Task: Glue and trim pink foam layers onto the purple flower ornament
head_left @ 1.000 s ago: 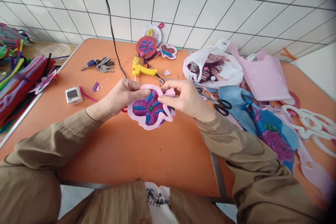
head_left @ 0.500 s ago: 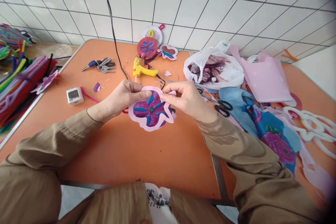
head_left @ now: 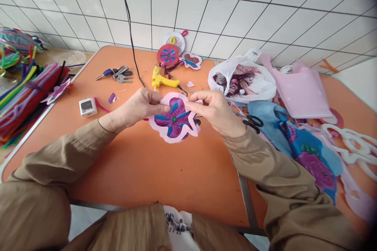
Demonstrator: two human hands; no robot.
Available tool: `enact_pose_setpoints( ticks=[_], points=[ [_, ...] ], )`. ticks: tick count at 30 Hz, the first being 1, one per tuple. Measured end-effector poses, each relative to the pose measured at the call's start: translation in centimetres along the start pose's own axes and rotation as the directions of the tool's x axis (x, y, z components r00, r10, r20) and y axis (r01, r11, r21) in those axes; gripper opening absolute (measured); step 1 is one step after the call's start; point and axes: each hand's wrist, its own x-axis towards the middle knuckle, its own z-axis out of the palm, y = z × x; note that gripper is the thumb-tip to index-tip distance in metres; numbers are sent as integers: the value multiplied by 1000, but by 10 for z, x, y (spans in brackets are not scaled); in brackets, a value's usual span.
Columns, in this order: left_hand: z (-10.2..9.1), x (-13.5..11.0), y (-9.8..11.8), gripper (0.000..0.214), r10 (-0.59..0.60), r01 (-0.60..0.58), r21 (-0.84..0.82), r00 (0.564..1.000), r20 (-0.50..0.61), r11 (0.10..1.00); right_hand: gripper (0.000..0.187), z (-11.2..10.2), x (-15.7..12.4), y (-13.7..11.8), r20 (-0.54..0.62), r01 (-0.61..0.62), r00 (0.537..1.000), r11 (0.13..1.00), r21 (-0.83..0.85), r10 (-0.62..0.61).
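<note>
A pink-edged flower cutout [head_left: 173, 119], purple with blue petals and a dark green centre, is held above the table between my two hands. My left hand [head_left: 146, 106] pinches its upper left edge between thumb and fingers. At its upper right, my right hand [head_left: 210, 110] is closed on the pink border, where a wavy, pointed pink strip overlaps the flower. Part of another patterned piece shows behind the cutout's lower right. Just beyond the hands lies a yellow glue gun [head_left: 165, 78]. Black-handled scissors [head_left: 252, 122] lie by my right wrist.
Round and flower-shaped ornaments [head_left: 167, 54] lie near the wall. On the right are a white plastic bag [head_left: 259, 86], blue printed fabric [head_left: 315, 160] and pink sheeting [head_left: 303, 90]. Keys [head_left: 118, 73], a white charger [head_left: 87, 107] and pipe cleaners [head_left: 32, 98] are on the left.
The whole view has shifted slightly. The flower cutout is tipped a little differently in my hands, and both hands keep their pinch on its upper edge.
</note>
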Motion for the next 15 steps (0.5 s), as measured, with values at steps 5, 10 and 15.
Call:
enact_pose_setpoints(
  ticks=[5,10,15],
  points=[
    [-1,0,-3,21,-94,98,-62,994,58,993,25,0,2,3,-5,5,1000,1000,-4,-5],
    [-2,0,-4,24,-71,74,-53,995,70,996,28,1,3,5,-26,44,999,999,-13,-44],
    [-3,0,-7,22,-51,55,-44,995,89,997,28,2,2,6,-38,58,998,998,-28,-59]
  ],
)
